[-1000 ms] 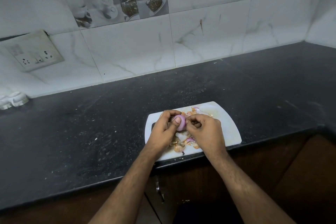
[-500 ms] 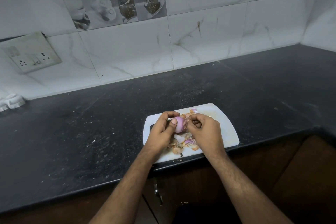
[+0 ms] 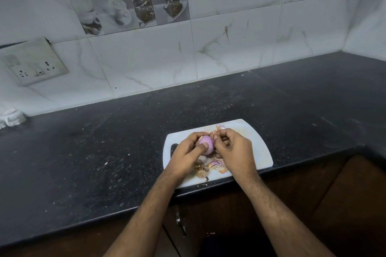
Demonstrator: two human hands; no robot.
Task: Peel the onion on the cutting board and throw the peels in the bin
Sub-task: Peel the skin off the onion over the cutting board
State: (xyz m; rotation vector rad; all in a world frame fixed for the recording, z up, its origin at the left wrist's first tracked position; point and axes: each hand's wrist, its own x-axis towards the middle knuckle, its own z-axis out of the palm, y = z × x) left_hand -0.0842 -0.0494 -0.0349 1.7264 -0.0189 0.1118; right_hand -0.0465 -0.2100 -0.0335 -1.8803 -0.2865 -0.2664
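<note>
Two hands meet over the board (image 3: 257, 144), which is white and lies at the counter's (image 3: 104, 152) front edge. Between them is the onion (image 3: 205, 144), small, smooth and pale purple, with most of its dry skin off; a dark rough patch shows at its left end, under the left fingers. It is held just above the board, not resting on it.

Left hand (image 3: 186, 155): fingers curled over the top of the onion, thumb pressed flat on its near side, so its grip is closed around the onion. Right hand (image 3: 234, 148): fingers bent inward, tips bunched at the onion's right end; its grip is narrow, and it seems to pinch a scrap of skin there, though the scrap is too small to make out surely. Both forearms reach in from the lower edge.

Peels (image 3: 211, 166), pink and tan, lie heaped on the board below the hands, with a few more (image 3: 219, 128) past the right knuckles. Hands cover the middle of the board and part of the heap. A dark slot at the board's left end is half hidden by the left hand.
</note>
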